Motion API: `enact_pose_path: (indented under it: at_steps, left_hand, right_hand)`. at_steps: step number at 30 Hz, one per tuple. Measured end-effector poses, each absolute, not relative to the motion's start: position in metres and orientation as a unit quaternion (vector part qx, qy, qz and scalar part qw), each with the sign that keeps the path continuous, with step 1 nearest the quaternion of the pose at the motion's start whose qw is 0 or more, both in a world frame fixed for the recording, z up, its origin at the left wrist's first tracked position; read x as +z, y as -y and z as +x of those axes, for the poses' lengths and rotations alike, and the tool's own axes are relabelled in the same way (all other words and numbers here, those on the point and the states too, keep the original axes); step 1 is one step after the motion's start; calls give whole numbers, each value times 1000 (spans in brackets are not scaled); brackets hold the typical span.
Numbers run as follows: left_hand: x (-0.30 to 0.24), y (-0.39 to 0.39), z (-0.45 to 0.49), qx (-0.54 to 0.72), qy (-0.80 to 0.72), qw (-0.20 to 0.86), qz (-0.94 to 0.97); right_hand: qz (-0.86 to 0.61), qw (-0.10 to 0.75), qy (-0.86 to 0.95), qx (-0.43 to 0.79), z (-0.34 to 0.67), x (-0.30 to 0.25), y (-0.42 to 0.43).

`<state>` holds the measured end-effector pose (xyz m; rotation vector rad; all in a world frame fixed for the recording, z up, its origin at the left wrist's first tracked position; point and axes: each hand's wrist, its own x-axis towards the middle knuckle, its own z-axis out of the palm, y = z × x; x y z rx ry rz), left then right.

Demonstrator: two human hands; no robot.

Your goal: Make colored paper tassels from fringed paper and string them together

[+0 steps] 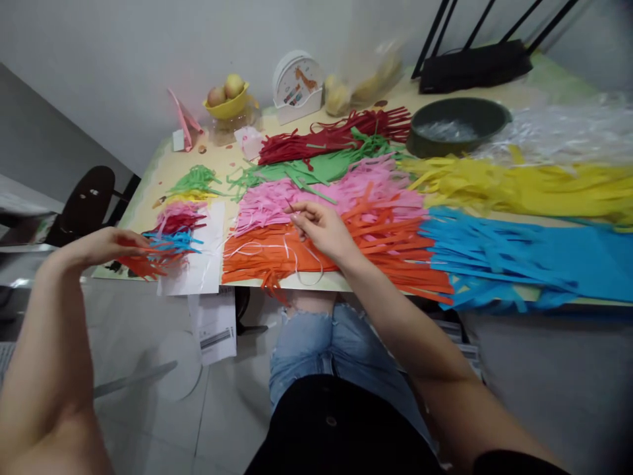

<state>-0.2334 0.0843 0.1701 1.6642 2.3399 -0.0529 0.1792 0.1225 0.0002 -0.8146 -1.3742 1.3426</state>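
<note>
At the table's left end, my left hand (116, 244) is bent down with its fingers closed on an orange paper tassel (148, 265); the fingertips are partly hidden. Small bundles of cut strips lie just beyond it: blue (180, 242), dark red, pink, yellow and green (195, 178). My right hand (319, 227) hovers over the pink fringed paper (267, 198) and the orange fringed paper (267, 254). Its thumb and forefinger pinch together, with a thin tip showing beyond them. White string (297, 267) hangs in loops beneath this hand and trails left across the orange strips.
A white sheet (210, 264) lies beside the tassels. Green, dark red (336, 138), yellow (544, 188) and blue fringed paper (519, 251) cover the table. Behind stand a dark green bowl (420, 142), clear plastic wrap, a black router (475, 69) and a yellow fruit bowl (227, 109).
</note>
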Motion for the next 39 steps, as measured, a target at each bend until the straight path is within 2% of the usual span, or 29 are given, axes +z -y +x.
enact_pose_path:
  at_steps: [3, 6, 10, 13, 16, 19, 25, 30, 33, 39]
  left_hand:
    - [169, -59, -231, 155, -833, 80, 526]
    - [145, -36, -186, 372, -763, 67, 525]
    - [101, -24, -90, 570, -596, 179, 536]
    - [79, -26, -31, 637, -512, 288, 498]
    - [63, -32, 2, 652, -471, 396, 443]
    - [50, -36, 22, 645, -458, 449, 416]
    - [32, -36, 43, 698, -487, 325, 412]
    - [24, -34, 44, 685, -521, 248, 445]
    - [24, -33, 43, 673, -532, 163, 486]
    - [25, -31, 46, 633, -530, 12, 564]
  right_hand:
    - [-341, 510, 573, 543, 181, 0, -120]
    - [-334, 531, 582, 518, 179, 7, -112]
    - [-307, 548, 602, 493, 174, 30, -89]
    - [-291, 550, 616, 484, 175, 47, -70]
    - [-275, 544, 618, 496, 180, 58, -58]
    - [-264, 531, 608, 528, 187, 61, -54]
    - [-314, 506, 611, 521, 193, 52, -54]
    - [-336, 490, 604, 531, 193, 43, -55]
    - [-342, 480, 597, 543, 193, 43, -56]
    - [-304, 461, 543, 633, 195, 44, -62]
